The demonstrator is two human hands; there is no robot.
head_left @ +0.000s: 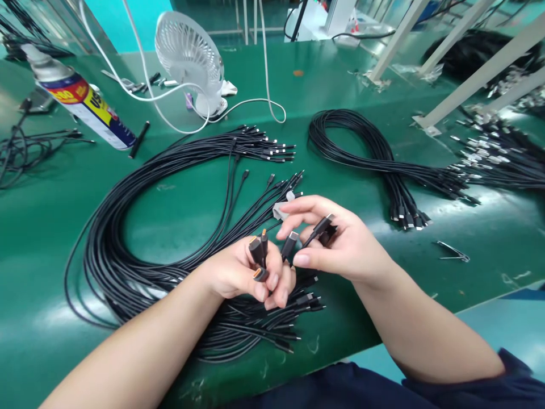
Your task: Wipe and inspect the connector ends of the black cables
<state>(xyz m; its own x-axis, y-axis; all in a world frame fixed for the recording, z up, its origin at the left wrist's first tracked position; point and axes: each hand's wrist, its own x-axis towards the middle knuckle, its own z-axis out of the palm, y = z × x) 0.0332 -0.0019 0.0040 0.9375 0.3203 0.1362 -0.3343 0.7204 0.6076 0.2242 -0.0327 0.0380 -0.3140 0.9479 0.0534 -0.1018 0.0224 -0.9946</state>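
Observation:
My left hand (238,270) is closed around several black USB cable ends (256,251), whose plugs have orange tips and poke up between the fingers. Close beside it, my right hand (344,241) has its fingers curled around black cable plugs (318,228). Between the two hands a plug with a metal tip (290,243) points up; which hand bears it I cannot tell. A small pale grey scrap (281,209) shows at the right fingertips. Beneath both hands lies a large looped bundle of black cables (123,199), its ends pointing right.
Another cable bundle (353,136) lies right of centre, near a pile of silver-tipped cables (498,153). Metal tweezers (453,251) rest nearer me. Toward the back left stand a spray can (85,99) and a white fan (187,54). Slanted posts (477,74) rise at right from the green table (272,122).

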